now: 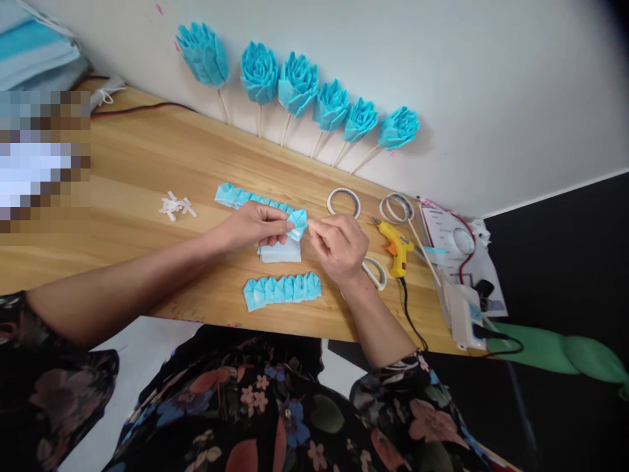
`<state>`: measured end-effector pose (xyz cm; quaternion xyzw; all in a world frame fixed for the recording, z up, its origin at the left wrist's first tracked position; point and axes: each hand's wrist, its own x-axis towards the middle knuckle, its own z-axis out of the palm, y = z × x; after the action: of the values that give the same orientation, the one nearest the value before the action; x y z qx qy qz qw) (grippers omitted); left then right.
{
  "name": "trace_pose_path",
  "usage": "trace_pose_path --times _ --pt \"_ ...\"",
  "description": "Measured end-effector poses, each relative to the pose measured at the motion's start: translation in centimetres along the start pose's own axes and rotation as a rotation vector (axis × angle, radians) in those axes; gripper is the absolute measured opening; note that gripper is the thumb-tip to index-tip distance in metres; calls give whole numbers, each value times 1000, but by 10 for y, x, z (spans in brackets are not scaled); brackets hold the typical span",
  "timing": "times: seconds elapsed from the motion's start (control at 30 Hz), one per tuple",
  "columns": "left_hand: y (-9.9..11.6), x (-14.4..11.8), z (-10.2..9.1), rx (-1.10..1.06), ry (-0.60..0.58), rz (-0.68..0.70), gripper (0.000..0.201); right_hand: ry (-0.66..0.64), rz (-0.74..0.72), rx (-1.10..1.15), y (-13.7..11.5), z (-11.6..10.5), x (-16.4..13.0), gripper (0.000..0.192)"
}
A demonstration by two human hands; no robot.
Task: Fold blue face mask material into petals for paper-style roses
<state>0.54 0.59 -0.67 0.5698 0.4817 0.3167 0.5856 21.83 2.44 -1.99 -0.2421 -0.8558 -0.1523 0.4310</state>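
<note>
At the centre of the frame, the left hand (255, 226) pinches the near end of a pleated blue paper strip (260, 202) lying on the wooden table (147, 164), while the right hand (339, 246) grips the same folded end from the right. Just below them sit a pale folded stack (280, 253) and a second pleated strip (282, 290). Right of centre lie two tape rolls (344, 202) and a yellow glue gun (397, 248); six blue paper flowers (299, 82) lean along the wall above.
</note>
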Motion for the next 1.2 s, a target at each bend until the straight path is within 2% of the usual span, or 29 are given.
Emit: trace_pose_path --times 0.17,0.37,0.5,0.73,1.0,1.2 --pt "-1 0 1 -23 11 9 26 -34 19 9 0 0 -2 18" --pt "-2 1 0 -11 29 20 25 53 38 54 -4 -2 2 18" --pt "-1 0 1 -7 62 41 25 8 56 0 -7 -2 3 14" --pt "4 -2 5 3 128 49 20 34 59 -17 -10 1 3 12" --pt "5 -6 9 49 198 81 22 -8 75 -192 -13 -1 7 12" --pt "5 -7 10 92 220 76 23 -30 92 -163 -15 2 5 14"
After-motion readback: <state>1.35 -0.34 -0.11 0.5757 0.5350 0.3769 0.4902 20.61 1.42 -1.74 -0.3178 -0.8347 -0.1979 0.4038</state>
